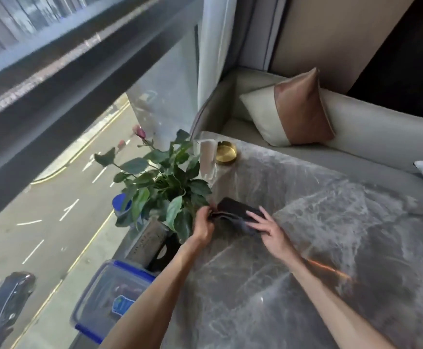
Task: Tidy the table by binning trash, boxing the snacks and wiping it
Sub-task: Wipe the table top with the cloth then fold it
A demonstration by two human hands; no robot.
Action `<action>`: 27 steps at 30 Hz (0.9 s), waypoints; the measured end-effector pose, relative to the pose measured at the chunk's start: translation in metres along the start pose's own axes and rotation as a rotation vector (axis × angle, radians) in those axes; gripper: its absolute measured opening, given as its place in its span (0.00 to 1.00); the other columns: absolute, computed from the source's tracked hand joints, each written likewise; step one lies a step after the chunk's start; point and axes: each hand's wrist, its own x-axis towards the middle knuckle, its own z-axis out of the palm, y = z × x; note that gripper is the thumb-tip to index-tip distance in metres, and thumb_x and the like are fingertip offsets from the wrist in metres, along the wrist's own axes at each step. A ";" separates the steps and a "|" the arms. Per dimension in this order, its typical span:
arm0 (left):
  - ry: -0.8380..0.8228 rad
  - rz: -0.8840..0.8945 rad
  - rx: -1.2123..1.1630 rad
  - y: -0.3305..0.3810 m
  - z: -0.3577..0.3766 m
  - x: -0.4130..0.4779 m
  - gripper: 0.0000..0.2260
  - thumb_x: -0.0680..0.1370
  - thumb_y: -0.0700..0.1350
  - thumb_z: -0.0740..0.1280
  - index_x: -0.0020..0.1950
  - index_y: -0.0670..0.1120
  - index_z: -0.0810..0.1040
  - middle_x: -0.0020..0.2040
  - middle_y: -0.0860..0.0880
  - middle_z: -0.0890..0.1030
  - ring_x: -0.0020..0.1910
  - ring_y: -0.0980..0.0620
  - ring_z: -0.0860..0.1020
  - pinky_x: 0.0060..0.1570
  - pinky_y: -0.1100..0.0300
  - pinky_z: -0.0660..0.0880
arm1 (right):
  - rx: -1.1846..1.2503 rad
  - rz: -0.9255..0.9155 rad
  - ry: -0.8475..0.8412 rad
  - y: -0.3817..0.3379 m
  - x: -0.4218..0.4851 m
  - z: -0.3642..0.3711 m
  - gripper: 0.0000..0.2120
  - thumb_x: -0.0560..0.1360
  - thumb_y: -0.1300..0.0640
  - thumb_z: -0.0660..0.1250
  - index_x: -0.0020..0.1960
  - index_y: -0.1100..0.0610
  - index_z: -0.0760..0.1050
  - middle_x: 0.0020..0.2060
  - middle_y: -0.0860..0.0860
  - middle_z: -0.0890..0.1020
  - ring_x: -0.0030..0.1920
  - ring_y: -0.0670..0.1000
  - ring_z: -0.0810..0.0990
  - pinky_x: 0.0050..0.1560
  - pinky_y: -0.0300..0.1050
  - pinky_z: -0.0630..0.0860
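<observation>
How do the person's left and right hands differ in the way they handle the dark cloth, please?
The left hand curls its fingers and pinches the edge of the dark cloth; the right hand lies on it with its fingers straight. The left hand is beside the plant; the right hand is farther out over the marble table. Both touch the same cloth.

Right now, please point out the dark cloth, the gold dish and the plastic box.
dark cloth [234, 208]: head view, its folded top face.
gold dish [225, 159]: head view, its front outer wall.
plastic box [104, 285]: head view, its clear lid.
</observation>
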 end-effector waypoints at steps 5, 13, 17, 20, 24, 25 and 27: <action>0.126 -0.269 -0.170 -0.031 0.016 -0.019 0.16 0.70 0.25 0.55 0.49 0.36 0.79 0.46 0.43 0.79 0.49 0.47 0.75 0.50 0.60 0.71 | -0.083 0.076 0.087 0.015 -0.024 0.046 0.31 0.69 0.81 0.55 0.55 0.54 0.84 0.75 0.53 0.62 0.76 0.50 0.53 0.76 0.42 0.49; -0.077 -0.142 0.352 -0.023 0.031 -0.013 0.16 0.77 0.36 0.61 0.65 0.38 0.69 0.64 0.37 0.70 0.63 0.37 0.72 0.65 0.49 0.67 | 0.186 0.600 0.485 -0.006 -0.001 0.050 0.21 0.76 0.65 0.66 0.69 0.61 0.72 0.63 0.61 0.76 0.63 0.59 0.76 0.66 0.48 0.71; -0.193 -0.107 0.614 -0.024 0.029 -0.010 0.22 0.76 0.32 0.59 0.70 0.39 0.63 0.67 0.36 0.69 0.64 0.35 0.72 0.64 0.46 0.69 | 0.152 0.661 0.390 -0.021 0.018 0.060 0.25 0.76 0.66 0.65 0.71 0.55 0.68 0.65 0.58 0.72 0.65 0.57 0.73 0.66 0.48 0.71; -0.200 -0.114 0.776 -0.022 0.028 -0.009 0.26 0.77 0.32 0.58 0.74 0.41 0.56 0.67 0.37 0.70 0.64 0.36 0.74 0.62 0.47 0.72 | 0.081 0.620 0.386 -0.028 0.016 0.074 0.25 0.77 0.66 0.64 0.72 0.52 0.68 0.64 0.56 0.71 0.65 0.56 0.73 0.65 0.47 0.71; -0.161 -0.030 0.882 -0.025 0.030 -0.004 0.22 0.79 0.34 0.57 0.72 0.44 0.58 0.66 0.39 0.69 0.64 0.38 0.72 0.58 0.48 0.75 | 0.054 0.478 0.450 -0.022 0.015 0.077 0.26 0.77 0.67 0.65 0.71 0.49 0.70 0.56 0.50 0.71 0.59 0.52 0.75 0.58 0.41 0.72; -0.146 -0.020 0.902 -0.027 0.031 -0.003 0.22 0.79 0.33 0.58 0.71 0.45 0.59 0.66 0.39 0.69 0.63 0.39 0.72 0.58 0.49 0.76 | 0.057 0.449 0.455 -0.021 0.016 0.076 0.26 0.76 0.67 0.65 0.71 0.48 0.70 0.53 0.48 0.70 0.57 0.52 0.76 0.57 0.39 0.72; -0.119 -0.034 0.956 -0.033 0.033 -0.002 0.26 0.76 0.32 0.62 0.72 0.45 0.59 0.66 0.38 0.68 0.63 0.39 0.71 0.58 0.50 0.77 | 0.063 0.422 0.477 -0.018 0.016 0.074 0.28 0.76 0.68 0.66 0.71 0.49 0.69 0.52 0.48 0.69 0.53 0.50 0.76 0.59 0.41 0.74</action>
